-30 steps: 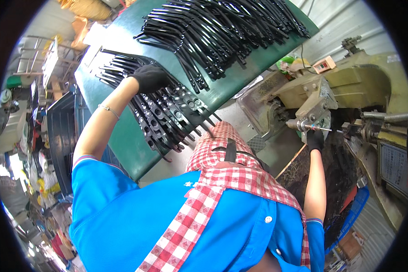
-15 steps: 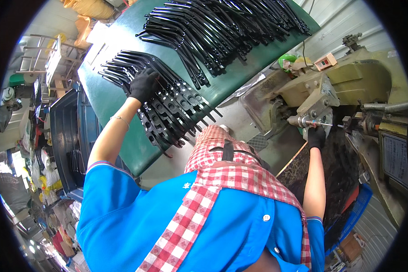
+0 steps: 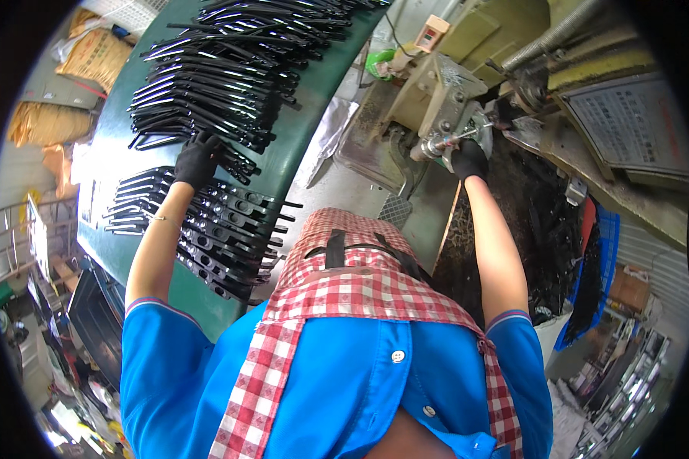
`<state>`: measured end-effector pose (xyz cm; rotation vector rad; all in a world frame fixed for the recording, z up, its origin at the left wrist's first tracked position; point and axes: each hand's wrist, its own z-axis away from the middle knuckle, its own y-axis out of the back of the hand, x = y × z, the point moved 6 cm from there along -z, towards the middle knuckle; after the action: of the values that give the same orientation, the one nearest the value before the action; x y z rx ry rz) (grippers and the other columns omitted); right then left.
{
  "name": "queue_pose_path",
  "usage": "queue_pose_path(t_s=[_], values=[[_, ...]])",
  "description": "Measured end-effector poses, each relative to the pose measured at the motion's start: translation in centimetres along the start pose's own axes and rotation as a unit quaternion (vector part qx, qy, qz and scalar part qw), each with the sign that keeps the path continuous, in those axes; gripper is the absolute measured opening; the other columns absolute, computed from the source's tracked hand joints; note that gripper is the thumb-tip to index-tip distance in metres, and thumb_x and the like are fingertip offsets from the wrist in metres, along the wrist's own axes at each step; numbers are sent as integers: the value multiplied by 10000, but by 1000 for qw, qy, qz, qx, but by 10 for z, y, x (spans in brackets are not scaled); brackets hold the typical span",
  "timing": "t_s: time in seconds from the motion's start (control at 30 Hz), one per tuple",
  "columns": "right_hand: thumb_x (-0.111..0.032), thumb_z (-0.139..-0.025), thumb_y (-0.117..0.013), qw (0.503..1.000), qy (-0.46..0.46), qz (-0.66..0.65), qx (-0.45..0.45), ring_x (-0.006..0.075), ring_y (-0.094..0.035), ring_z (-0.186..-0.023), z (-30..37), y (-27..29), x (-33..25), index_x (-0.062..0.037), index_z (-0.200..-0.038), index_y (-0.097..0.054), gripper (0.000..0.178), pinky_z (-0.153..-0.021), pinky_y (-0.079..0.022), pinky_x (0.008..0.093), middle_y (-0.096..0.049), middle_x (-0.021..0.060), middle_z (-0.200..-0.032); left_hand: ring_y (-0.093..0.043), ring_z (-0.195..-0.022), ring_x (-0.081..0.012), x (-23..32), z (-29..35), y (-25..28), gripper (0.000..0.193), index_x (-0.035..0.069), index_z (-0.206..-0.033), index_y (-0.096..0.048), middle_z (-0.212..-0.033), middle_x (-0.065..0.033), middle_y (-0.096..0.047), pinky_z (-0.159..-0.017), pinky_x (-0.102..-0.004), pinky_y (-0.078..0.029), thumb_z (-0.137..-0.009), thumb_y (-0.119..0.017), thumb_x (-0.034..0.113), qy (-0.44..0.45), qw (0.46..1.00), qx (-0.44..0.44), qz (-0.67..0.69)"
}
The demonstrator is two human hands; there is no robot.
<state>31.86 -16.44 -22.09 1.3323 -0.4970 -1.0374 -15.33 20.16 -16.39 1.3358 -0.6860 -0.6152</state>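
Note:
My left hand (image 3: 197, 161), in a black glove, reaches over the green table to the near end of a pile of black bent metal rods (image 3: 207, 84). Its fingers are curled on a rod at the pile's edge; the grip is partly hidden. Just below lies a row of black rods with flat, holed brackets (image 3: 214, 237). My right hand (image 3: 469, 159), also in a black glove, is at the machine's metal fixture (image 3: 435, 147), close by a thin shiny pin (image 3: 464, 136). Its fingers are closed there, and what they hold is hidden.
The green table (image 3: 207, 294) stands on my left, the greenish machine (image 3: 505, 30) on my right. A foot pedal (image 3: 395, 209) is between them. Beneath my right forearm is a dark, stained board (image 3: 467, 245). A blue crate (image 3: 606, 245) stands at far right; sacks (image 3: 96, 61) lie beyond the table.
The view has turned to the right. My left hand has shifted from the row of bracketed rods to the larger rod pile. My right hand stays at the fixture.

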Motion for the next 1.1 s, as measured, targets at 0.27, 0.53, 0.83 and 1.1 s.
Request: queue_pose_path(t_s=[0.27,0.53,0.83,1.1], values=[[-323,-834,-542,984,46,-158,70,384,-611,-981,-10,-13,40,-143,-1086,-649,328,-838,-483,456,-652,191,-1034,-545,-1038,-332,6,-1,5,291,145,-1020,-572,-1063,-74,-562,-866,-428,-456,-737,-621,102,-46,998,46,4],[-213,-901,-581,794,24,-607,-2,187,-607,-690,20,26,24,-46,-957,-603,178,-609,-483,294,-628,79,-765,-543,-1040,-337,3,-2,0,314,143,-1051,-588,-1062,-90,-577,-878,-437,-435,-742,-641,154,-35,997,62,0],[-165,-883,-643,764,123,-630,-68,135,-565,-605,98,139,-84,-19,-965,-596,175,-596,-470,273,-590,39,-774,-542,-1007,-339,4,-3,-2,273,133,-1028,-580,-1030,-85,-573,-864,-446,-429,-771,-652,189,-47,993,101,-38],[-275,-855,-672,746,-22,-658,-101,63,-453,-519,84,115,-31,-67,-839,-631,213,-498,-361,210,-555,-9,-660,-547,-1056,-331,1,9,3,302,120,-1070,-594,-1100,-95,-602,-903,-432,-440,-771,-631,103,-71,995,65,-34]])
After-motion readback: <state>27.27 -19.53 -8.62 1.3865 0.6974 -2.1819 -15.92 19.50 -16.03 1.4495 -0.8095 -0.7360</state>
